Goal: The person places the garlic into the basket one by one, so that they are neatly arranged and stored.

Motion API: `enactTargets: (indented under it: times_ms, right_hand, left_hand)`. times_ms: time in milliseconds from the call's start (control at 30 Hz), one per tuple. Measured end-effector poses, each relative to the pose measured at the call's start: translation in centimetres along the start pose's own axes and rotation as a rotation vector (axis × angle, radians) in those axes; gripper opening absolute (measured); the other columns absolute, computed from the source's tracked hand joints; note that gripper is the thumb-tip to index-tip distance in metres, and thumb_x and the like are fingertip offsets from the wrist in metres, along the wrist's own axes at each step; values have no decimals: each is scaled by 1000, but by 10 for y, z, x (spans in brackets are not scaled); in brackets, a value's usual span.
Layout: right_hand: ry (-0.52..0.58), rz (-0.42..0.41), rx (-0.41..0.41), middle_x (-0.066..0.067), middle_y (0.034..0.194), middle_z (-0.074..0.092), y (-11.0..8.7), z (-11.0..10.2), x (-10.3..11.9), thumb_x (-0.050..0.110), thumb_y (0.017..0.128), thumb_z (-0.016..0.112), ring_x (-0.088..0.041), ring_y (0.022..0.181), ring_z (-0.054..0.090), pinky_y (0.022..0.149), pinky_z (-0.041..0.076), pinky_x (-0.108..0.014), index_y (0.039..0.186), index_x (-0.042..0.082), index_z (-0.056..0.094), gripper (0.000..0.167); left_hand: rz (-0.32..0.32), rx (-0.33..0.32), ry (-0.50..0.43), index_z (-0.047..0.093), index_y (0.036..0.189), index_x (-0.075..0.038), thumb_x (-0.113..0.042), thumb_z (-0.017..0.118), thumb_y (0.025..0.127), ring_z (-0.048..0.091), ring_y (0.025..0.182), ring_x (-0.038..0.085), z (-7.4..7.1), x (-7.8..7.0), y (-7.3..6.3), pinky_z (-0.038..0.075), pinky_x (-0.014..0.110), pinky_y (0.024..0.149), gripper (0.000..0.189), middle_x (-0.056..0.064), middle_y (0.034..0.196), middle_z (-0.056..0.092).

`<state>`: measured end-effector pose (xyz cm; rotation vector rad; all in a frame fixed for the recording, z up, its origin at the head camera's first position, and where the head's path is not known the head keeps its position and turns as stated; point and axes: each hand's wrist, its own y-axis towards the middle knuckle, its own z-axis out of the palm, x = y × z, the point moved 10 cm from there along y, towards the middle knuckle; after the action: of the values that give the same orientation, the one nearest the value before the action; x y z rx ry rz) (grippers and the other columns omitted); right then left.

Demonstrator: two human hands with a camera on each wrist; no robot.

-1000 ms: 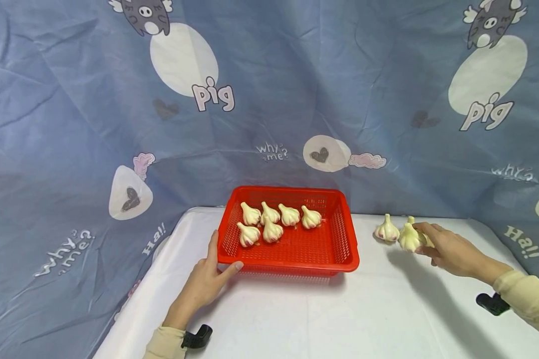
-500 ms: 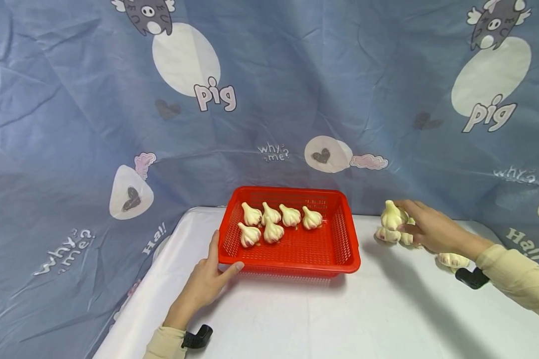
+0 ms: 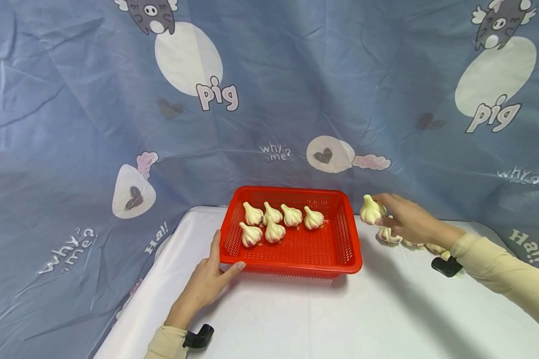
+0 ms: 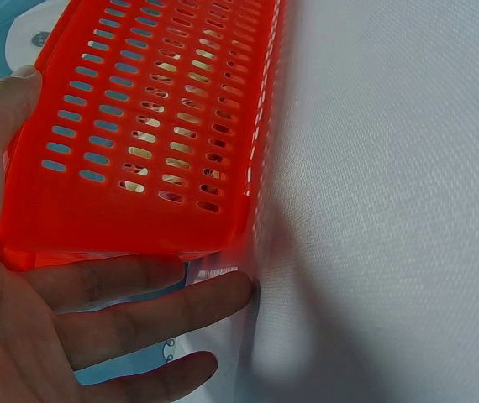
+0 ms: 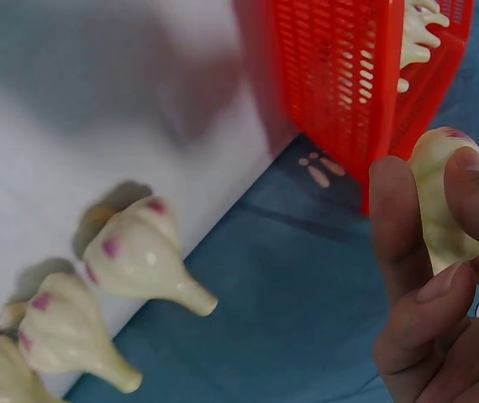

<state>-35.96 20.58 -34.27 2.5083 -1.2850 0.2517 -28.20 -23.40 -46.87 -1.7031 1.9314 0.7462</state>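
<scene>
A pale garlic bulb [image 3: 371,211] with its stem up is pinched between the thumb and fingers of my right hand [image 3: 406,220]. It is above the table, just right of the red perforated basket [image 3: 357,262]; the right wrist view shows the held bulb [image 5: 434,197] partly covered by fingers. Several garlic bulbs [image 3: 275,231] lie inside the basket, toward its left and back. My left hand [image 3: 206,281] rests against the basket's front left corner. In the left wrist view its thumb [image 4: 13,105] touches the rim, and the other fingers stretch straight along the wall.
Several more garlic bulbs [image 3: 388,235] lie on the white table [image 3: 364,319] under and behind my right forearm. In the right wrist view, garlic bulbs [image 5: 139,252] lie in a row near the table edge. A blue patterned cloth [image 3: 251,75] hangs behind.
My right hand has lifted a garlic bulb from the group at the right and carried it left toward the basket. The left hand and basket stay in place.
</scene>
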Motion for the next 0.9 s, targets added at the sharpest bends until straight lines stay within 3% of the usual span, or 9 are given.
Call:
enactTargets:
  times_ms: [200, 300, 433, 600, 767, 833, 900]
  right_hand:
    - [74, 12, 33, -16, 129, 68, 20, 12, 8, 18, 98, 78, -17, 90, 66, 90, 52, -48, 143, 2, 55, 53]
    - [147, 12, 64, -17, 128, 69, 30, 22, 12, 20, 98, 78, -8, 69, 66, 86, 55, -40, 144, 0, 54, 55]
    - [222, -1, 106, -19, 126, 70, 43, 38, 23, 18, 98, 78, -8, 54, 66, 74, 56, -30, 143, 0, 53, 55]
    - [206, -43, 104, -15, 123, 72, 62, 53, 40, 18, 96, 79, -8, 62, 67, 83, 57, -38, 140, 1, 56, 52]
    - [176, -82, 130, -15, 123, 73, 79, 70, 55, 15, 94, 81, -21, 88, 74, 94, 57, -51, 136, 0, 59, 49]
    - [157, -90, 151, -15, 123, 74, 87, 77, 60, 14, 93, 82, -24, 102, 72, 97, 56, -51, 135, 1, 60, 49]
    - [153, -92, 185, -15, 122, 74, 93, 85, 65, 14, 91, 84, -25, 101, 72, 96, 57, -49, 135, 1, 61, 51]
  left_hand:
    - [-5, -7, -1, 2, 172, -20, -65, 70, 95, 74, 98, 28, 1, 2, 0, 54, 57, 97, 112, 18, 103, 76]
    - [-5, -8, -2, 1, 172, -20, -65, 69, 95, 75, 103, 32, 1, 2, 0, 54, 57, 100, 112, 22, 110, 76]
    - [1, -9, 0, 2, 172, -18, -66, 68, 95, 73, 111, 38, 1, 1, 2, 53, 59, 102, 112, 28, 122, 73]
    - [1, -13, 6, 2, 172, -17, -67, 68, 95, 74, 108, 37, 0, 0, 3, 53, 59, 101, 113, 27, 116, 74]
    - [-3, -16, 6, 3, 172, -16, -66, 69, 95, 74, 104, 33, 0, 1, 2, 54, 58, 100, 113, 21, 103, 76]
    - [-4, -16, 3, 3, 172, -16, -66, 69, 95, 74, 103, 33, 0, 1, 1, 54, 58, 100, 113, 20, 101, 76]
    - [-5, -16, 4, 3, 172, -15, -66, 69, 95, 74, 103, 33, 1, 2, 1, 54, 57, 100, 113, 19, 99, 76]
